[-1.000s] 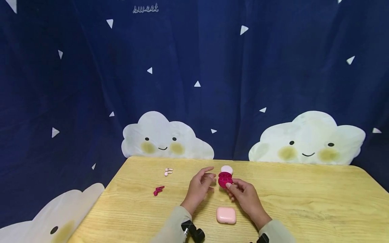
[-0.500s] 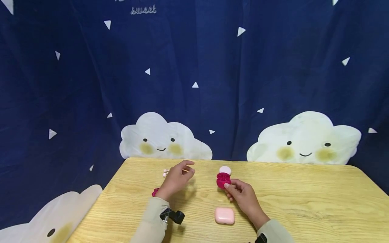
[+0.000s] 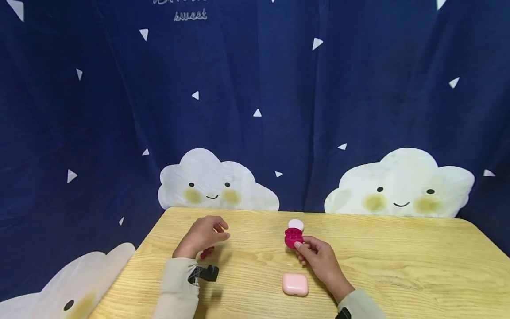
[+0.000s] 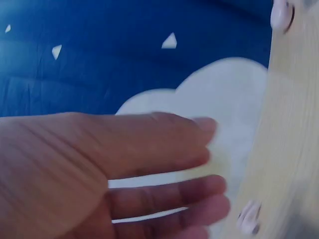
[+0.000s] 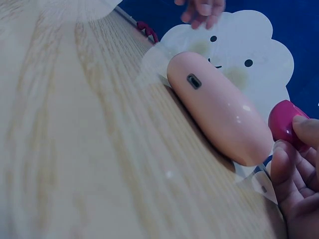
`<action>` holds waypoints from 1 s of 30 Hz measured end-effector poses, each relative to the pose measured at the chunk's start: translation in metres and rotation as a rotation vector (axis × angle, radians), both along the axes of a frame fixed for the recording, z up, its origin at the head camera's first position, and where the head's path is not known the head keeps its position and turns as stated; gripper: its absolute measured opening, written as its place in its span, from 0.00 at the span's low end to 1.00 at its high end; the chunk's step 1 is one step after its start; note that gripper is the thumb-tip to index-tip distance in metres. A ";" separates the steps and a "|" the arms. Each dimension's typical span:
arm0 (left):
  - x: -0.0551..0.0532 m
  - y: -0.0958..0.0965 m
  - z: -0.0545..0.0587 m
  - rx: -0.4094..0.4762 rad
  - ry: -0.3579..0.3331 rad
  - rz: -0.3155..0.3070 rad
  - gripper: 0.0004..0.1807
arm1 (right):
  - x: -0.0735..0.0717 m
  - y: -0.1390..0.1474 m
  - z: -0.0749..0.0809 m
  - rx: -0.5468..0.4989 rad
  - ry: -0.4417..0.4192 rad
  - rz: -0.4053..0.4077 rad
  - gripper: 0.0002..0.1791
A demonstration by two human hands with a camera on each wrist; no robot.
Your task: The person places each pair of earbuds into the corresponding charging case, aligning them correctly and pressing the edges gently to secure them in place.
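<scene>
My right hand pinches a magenta earbud case between thumb and fingers, its lid raised. Only part of this case shows at the edge of the right wrist view. My left hand hovers at the left of the table with relaxed fingers and nothing between them. Just below it lie the magenta earbuds, partly covered by the hand. The white earbuds appear low in the left wrist view; in the head view the left hand hides them.
A light pink earbud case lies closed on the wooden table, left of the right forearm. Behind the magenta case sits a round white case. A dark blue curtain with clouds hangs at the table's far edge.
My left hand has moved away from the magenta case, leftward across the table to above the earbuds. The right hand keeps its grip on the magenta case in much the same place.
</scene>
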State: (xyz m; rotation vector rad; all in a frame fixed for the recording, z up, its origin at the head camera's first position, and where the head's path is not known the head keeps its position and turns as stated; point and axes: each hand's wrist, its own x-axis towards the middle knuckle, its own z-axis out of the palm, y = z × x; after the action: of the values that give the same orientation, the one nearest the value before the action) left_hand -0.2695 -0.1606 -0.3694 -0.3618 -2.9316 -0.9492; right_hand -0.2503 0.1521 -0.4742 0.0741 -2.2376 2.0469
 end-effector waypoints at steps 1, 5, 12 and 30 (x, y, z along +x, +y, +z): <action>0.001 -0.005 0.000 -0.015 -0.004 0.005 0.06 | 0.000 0.000 0.000 -0.006 -0.003 0.001 0.12; 0.004 -0.019 0.001 -0.062 -0.026 0.023 0.04 | 0.000 0.001 -0.001 -0.020 -0.011 0.009 0.13; 0.006 -0.028 0.003 -0.079 -0.125 0.061 0.06 | 0.000 0.001 0.000 -0.016 -0.012 0.012 0.14; 0.009 -0.043 -0.008 -0.244 -0.178 0.126 0.07 | 0.001 0.001 0.001 -0.009 0.000 0.020 0.14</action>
State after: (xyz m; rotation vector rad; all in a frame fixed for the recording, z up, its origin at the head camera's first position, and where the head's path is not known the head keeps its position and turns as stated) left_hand -0.2610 -0.2033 -0.3774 -0.1016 -3.1951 -0.6411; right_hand -0.2495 0.1529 -0.4732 0.0964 -2.2364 2.0674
